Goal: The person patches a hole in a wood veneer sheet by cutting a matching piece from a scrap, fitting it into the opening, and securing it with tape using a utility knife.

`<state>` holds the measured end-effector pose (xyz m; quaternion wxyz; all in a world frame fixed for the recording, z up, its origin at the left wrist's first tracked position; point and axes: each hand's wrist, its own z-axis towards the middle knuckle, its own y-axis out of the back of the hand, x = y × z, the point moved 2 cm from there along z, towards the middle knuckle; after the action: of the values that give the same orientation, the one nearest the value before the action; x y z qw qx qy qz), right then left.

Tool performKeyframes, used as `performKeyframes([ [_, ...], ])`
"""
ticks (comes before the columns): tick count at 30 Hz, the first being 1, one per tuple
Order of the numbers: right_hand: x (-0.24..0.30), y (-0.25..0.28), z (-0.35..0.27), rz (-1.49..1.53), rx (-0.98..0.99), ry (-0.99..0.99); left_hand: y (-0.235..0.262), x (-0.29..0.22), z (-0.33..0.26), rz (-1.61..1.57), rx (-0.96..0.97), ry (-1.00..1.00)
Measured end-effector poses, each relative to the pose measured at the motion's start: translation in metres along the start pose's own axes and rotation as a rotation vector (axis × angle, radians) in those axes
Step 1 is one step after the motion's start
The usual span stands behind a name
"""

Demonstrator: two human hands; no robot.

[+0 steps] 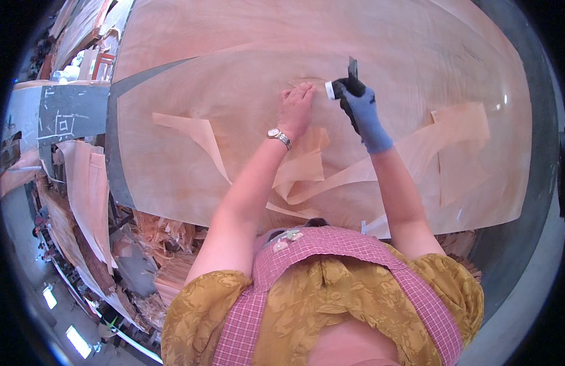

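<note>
A wide, thin sheet of pale pinkish wood veneer (233, 79) spreads out in front of me. My left hand (296, 110), bare and with a silver wristwatch (279, 138), rests on it with the fingers laid down beside a short raised edge or slit in the wood. Just to its right, my right hand (362, 110) wears a blue and black glove. It is closed round a dark flat-bladed tool (353, 68) that points away from me. A white, round-ended piece (330, 90) sticks out at the thumb side; whether it belongs to the tool I cannot tell.
Loose veneer strips lie on the sheet: a narrow one (194, 128) at left, a small piece (307, 165) below my left hand, and a large one (462, 152) at right. A grey table edge (121, 165) shows. Torn veneer scraps (163, 235) are heaped at the lower left.
</note>
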<state>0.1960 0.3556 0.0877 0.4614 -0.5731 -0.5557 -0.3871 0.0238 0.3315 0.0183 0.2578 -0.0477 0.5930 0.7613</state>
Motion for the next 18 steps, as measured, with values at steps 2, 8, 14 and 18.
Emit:
performKeyframes([
  [2, -0.015, -0.002, 0.022, -0.033, -0.011, -0.131, 0.0, 0.001, 0.002, -0.047, 0.018, 0.027],
  [8, -0.052, 0.002, 0.041, -0.142, 0.018, -0.286, 0.004, 0.006, 0.006, -0.069, -0.014, 0.048],
  [14, -0.06, 0.002, 0.048, -0.177, 0.015, -0.33, -0.005, 0.007, 0.024, 0.087, 0.08, -0.02],
  [18, -0.051, 0.012, 0.072, -1.165, -0.044, 0.319, -0.021, 0.006, 0.03, 0.286, 0.075, -0.105],
])
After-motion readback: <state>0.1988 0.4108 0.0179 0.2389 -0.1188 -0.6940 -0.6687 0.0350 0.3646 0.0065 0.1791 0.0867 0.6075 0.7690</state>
